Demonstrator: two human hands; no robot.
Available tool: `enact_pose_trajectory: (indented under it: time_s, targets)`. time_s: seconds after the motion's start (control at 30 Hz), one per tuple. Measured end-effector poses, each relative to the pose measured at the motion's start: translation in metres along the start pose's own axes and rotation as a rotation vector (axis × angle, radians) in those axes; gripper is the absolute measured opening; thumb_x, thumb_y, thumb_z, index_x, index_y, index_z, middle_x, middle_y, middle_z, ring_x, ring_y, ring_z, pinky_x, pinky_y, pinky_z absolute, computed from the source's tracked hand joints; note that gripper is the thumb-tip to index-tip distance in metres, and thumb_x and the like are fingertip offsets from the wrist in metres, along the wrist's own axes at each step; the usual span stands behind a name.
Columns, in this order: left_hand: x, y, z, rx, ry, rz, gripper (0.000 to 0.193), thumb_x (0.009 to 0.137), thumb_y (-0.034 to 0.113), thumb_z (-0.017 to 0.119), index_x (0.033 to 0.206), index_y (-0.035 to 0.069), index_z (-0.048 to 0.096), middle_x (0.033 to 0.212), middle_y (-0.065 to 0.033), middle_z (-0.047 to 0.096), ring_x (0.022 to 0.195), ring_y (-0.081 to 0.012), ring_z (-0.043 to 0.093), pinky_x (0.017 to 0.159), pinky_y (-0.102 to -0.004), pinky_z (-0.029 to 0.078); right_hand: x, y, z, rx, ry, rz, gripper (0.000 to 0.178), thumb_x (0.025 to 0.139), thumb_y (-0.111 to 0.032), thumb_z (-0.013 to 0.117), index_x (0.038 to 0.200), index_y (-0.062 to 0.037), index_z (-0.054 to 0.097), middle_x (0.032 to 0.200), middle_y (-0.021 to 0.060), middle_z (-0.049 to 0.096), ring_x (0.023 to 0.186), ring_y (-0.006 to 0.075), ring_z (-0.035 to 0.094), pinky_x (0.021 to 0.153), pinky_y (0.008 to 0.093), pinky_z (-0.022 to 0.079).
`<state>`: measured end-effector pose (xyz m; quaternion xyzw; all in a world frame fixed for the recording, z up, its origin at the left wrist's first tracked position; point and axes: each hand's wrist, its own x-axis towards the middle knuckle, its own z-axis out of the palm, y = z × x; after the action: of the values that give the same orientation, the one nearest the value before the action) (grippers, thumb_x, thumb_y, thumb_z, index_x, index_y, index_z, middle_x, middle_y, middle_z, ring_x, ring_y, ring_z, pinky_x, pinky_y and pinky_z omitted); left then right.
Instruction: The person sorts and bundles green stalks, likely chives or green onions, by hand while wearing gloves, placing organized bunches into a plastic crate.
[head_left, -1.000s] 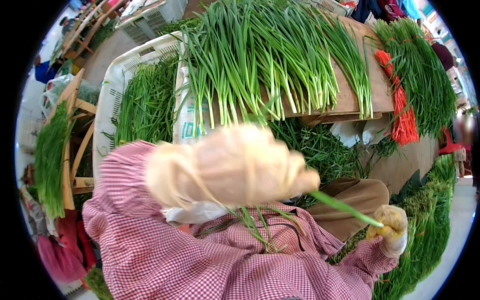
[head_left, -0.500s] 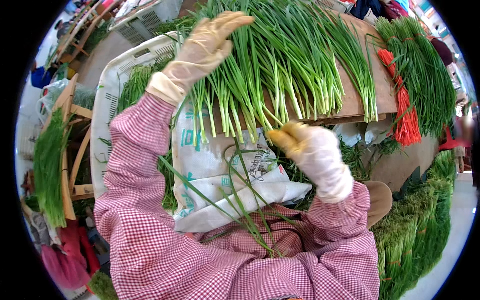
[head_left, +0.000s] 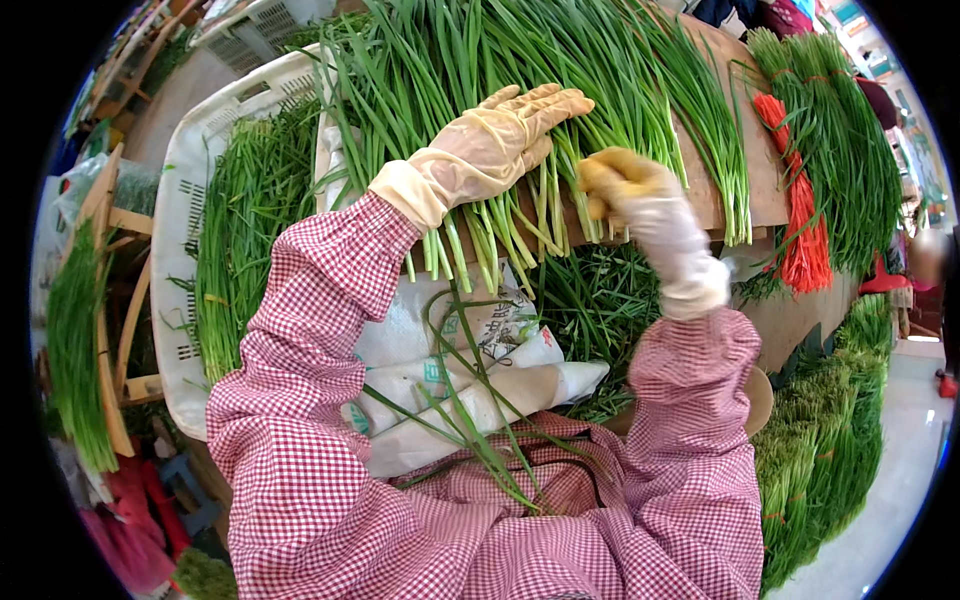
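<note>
A wide layer of garlic chives (head_left: pixel 420 75) lies across the wooden tabletop (head_left: pixel 765 190), pale stem ends toward me. My left hand (head_left: pixel 490 150), in a cream rubber glove, lies over the chives with its fingers stretched out to the right and holds nothing. Just right of its fingertips is my right hand (head_left: pixel 645 205), also gloved and slightly blurred. Its fingers are curled together at the stems on the right part of the layer; whatever is inside them is hidden. A few loose chive leaves (head_left: pixel 500 460) trail over my lap and a white woven sack (head_left: pixel 470 405).
A white plastic crate (head_left: pixel 172 270) holding chives stands at the left. Red ties (head_left: pixel 798 215) hang over the table's right edge beside tied chive bundles (head_left: pixel 855 160). More bundles (head_left: pixel 825 450) are stacked at lower right. Loose greens (head_left: pixel 600 300) lie below the table edge.
My left hand has moved right and down onto the middle of the chives. My right hand has risen from below the stem ends to the stems. The view has shifted slightly.
</note>
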<state>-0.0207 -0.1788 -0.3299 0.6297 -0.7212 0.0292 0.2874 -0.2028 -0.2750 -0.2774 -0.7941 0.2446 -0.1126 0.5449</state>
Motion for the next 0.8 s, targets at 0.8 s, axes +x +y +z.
enact_pose_trajectory:
  time_s: [0.8]
  targets:
    - [0.027, 0.026, -0.009, 0.239, -0.026, 0.104, 0.053, 0.086, 0.014, 0.052, 0.136, 0.021, 0.037, 0.139, -0.0010, 0.041, 0.132, -0.0213, 0.034, 0.110, -0.0458, 0.015, -0.043, 0.033, -0.032, -0.567, 0.515, -0.558, 0.030, 0.078, -0.010, 0.067, 0.107, -0.0085, 0.059, 0.097, 0.0094, 0.061, 0.087, 0.0262, 0.059, 0.074, 0.0343, 0.047]
